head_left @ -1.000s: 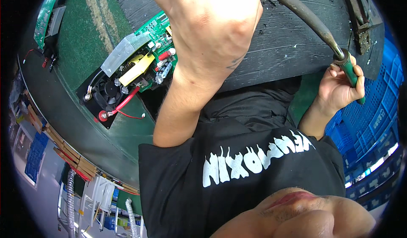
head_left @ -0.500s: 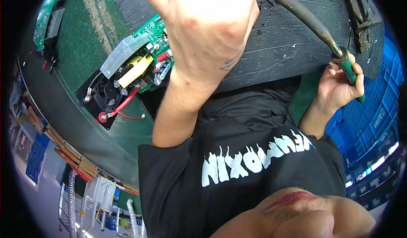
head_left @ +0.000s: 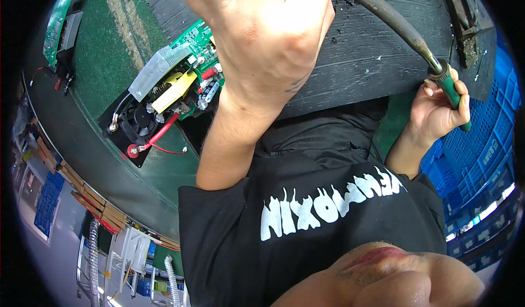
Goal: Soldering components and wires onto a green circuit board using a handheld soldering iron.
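My right hand (head_left: 437,107) is closed round the green handle of a soldering iron (head_left: 402,30), whose long barrel slants up and left over a black wood-grained board (head_left: 350,71). The iron's tip reaches the top edge beside my left hand (head_left: 268,33). Seen from its back, the left hand has curled fingers that run out of the picture, so whatever they grip is hidden; a speck of red shows between them. Left of that wrist stands a green circuit board (head_left: 197,39) with a metal heatsink, yellow-wrapped parts, capacitors, a black fan (head_left: 138,120) and a red cable (head_left: 163,132).
A dark metal iron stand (head_left: 462,28) sits at the board's right end. Blue plastic crates (head_left: 476,148) are beyond my right arm. Another green board (head_left: 59,22) lies at far left on the green bench top (head_left: 98,55). Dark solder crumbs lie near the tip.
My left hand has shifted very slightly left and turned a little, and a red speck now shows between its fingers. The right hand and soldering iron are almost still.
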`<state>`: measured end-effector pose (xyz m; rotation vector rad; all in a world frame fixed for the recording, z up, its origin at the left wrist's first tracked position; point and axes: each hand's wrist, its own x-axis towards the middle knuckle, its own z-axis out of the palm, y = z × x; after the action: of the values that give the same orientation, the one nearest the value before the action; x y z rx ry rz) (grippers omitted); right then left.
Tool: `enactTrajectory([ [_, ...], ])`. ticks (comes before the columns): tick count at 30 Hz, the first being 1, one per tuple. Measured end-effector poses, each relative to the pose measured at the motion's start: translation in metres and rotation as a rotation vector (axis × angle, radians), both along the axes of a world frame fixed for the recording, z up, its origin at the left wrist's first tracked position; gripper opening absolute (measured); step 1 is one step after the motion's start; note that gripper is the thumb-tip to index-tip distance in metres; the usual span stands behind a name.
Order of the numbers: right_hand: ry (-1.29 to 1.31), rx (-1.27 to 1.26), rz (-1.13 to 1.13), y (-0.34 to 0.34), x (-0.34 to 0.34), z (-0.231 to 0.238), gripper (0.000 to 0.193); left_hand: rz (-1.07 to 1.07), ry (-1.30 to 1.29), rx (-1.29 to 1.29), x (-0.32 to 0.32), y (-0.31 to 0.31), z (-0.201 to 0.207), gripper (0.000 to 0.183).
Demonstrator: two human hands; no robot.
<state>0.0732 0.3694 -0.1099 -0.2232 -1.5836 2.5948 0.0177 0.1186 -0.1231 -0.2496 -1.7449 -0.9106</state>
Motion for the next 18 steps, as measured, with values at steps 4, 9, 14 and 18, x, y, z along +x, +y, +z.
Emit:
enactTrajectory([
  [4, 0.009, 0.009, -0.009, -0.0016, -0.0004, -0.0007, 0.028, 0.019, -0.029, 0.0, 0.0025, -0.0011, 0.0032, 0.021],
  [9, -0.004, 0.011, 0.005, -0.0024, 0.0006, -0.0021, 0.027, 0.006, 0.019, 0.025, -0.004, 0.0002, -0.0033, 0.019],
  [14, 0.006, 0.031, 0.017, -0.0039, -0.0001, -0.0027, 0.027, 0.003, 0.042, 0.068, -0.0053, 0.002, -0.0059, 0.019],
  [18, -0.001, 0.008, -0.006, -0.0046, 0.001, -0.0036, 0.027, 0.002, 0.0, 0.037, -0.0022, -0.0006, -0.0063, 0.019],
])
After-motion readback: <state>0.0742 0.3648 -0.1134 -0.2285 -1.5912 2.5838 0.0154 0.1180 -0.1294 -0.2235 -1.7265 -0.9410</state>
